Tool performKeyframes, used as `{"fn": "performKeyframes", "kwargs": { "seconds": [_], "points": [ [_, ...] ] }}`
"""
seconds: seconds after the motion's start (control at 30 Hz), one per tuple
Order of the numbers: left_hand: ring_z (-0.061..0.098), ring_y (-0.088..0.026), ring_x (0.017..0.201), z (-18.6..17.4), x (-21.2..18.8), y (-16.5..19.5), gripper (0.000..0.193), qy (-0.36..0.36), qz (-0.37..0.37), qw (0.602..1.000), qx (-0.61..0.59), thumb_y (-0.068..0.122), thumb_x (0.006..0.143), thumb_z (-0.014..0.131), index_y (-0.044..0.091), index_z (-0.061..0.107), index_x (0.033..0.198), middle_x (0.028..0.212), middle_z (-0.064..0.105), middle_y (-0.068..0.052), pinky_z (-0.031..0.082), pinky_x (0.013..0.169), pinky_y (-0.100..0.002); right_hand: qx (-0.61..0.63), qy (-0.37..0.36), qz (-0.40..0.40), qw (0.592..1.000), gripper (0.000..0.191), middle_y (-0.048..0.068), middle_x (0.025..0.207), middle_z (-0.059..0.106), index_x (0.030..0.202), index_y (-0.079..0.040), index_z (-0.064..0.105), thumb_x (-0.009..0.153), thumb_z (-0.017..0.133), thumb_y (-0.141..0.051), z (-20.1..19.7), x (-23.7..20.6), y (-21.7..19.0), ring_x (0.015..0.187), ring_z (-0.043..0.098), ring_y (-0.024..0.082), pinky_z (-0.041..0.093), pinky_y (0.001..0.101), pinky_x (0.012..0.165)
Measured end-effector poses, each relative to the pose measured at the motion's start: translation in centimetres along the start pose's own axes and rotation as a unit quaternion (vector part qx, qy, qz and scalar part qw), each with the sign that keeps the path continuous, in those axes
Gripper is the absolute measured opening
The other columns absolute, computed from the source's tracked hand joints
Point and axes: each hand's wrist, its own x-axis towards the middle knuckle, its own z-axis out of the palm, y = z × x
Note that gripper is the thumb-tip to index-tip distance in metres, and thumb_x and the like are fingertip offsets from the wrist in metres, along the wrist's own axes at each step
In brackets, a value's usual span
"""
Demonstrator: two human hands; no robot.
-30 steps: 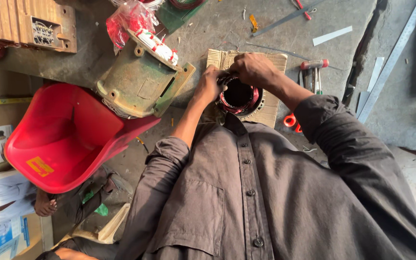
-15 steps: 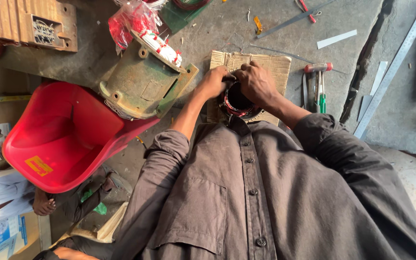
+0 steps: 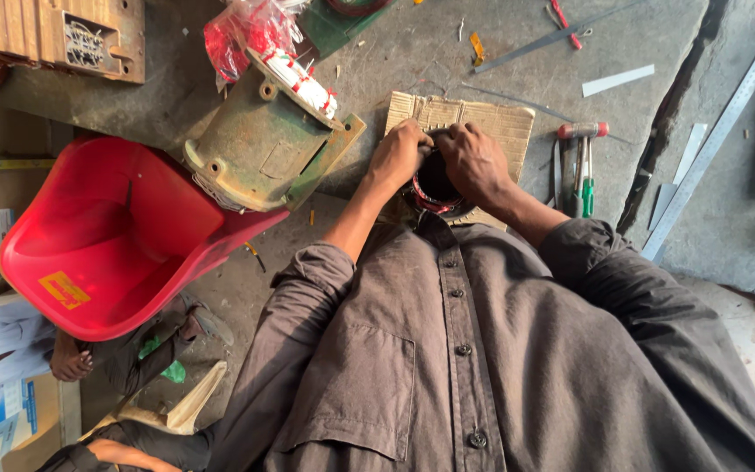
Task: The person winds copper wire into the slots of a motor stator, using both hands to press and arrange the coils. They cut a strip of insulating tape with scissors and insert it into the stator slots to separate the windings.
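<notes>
**Tight on our left, open past the cardboard**

Our left hand (image 3: 398, 156) and right hand (image 3: 475, 162) crowd the round red-rimmed part (image 3: 434, 185) on the cardboard sheet (image 3: 491, 122). On our left the green motor housing (image 3: 264, 149) stands just beside the cardboard and blocks that side, with the red plastic chair (image 3: 107, 236) behind it. On our right the screwdrivers (image 3: 577, 170) lie close. Beyond the cardboard we see bare concrete (image 3: 640, 44), crossed only by thin metal strips (image 3: 552, 39).
</notes>
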Motion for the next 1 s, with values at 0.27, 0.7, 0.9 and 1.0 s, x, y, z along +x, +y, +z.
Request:
{"fn": "performKeyframes", "kwargs": {
  "seconds": [0.27,0.7,0.9,1.0],
  "points": [
    [0.071,-0.030,0.082,-0.4,-4.7,0.4,0.026,0.078,-0.047,0.994,-0.059,0.010,0.076,0.082,0.004,0.076,0.101,0.093,0.070,-0.014,0.056,0.075,-0.039,0.037,0.065,-0.014,0.997,0.028,0.017,0.107,0.067,0.119,-0.010,0.072,0.095,0.058,-0.008,0.5,-1.9,1.9,0.102,0.065,0.034,0.056,0.0443,0.080],
    [0.068,-0.037,0.089,0.3,-3.9,0.5,0.017,0.114,0.000,0.993,-0.041,0.015,0.086,0.081,0.006,0.079,0.101,0.092,0.067,-0.018,0.055,0.078,-0.043,0.104,0.107,0.087,0.985,0.018,0.015,0.090,0.071,0.099,-0.006,0.074,0.095,0.068,-0.023,-0.4,-4.5,1.5,0.085,0.067,0.038,0.053,0.0488,0.073],
    [0.073,-0.035,0.092,-0.5,-1.2,-1.0,0.018,-0.002,-0.049,0.996,-0.077,0.023,0.086,0.078,0.007,0.081,0.095,0.094,0.073,-0.017,0.056,0.083,-0.043,0.145,0.126,0.079,0.978,0.020,0.018,0.084,0.071,0.090,-0.004,0.076,0.093,0.069,-0.023,-0.2,-4.2,2.0,0.074,0.068,0.039,0.054,0.0492,0.068],
    [0.073,-0.035,0.090,-1.1,-0.2,-1.2,0.022,-0.062,-0.082,0.994,-0.047,0.026,0.084,0.079,0.006,0.079,0.093,0.093,0.076,-0.017,0.056,0.080,-0.044,0.090,0.079,0.091,0.989,0.024,0.017,0.085,0.071,0.086,-0.004,0.075,0.096,0.068,-0.024,-0.2,-3.3,2.3,0.078,0.069,0.037,0.055,0.0476,0.071]
  ]
}}
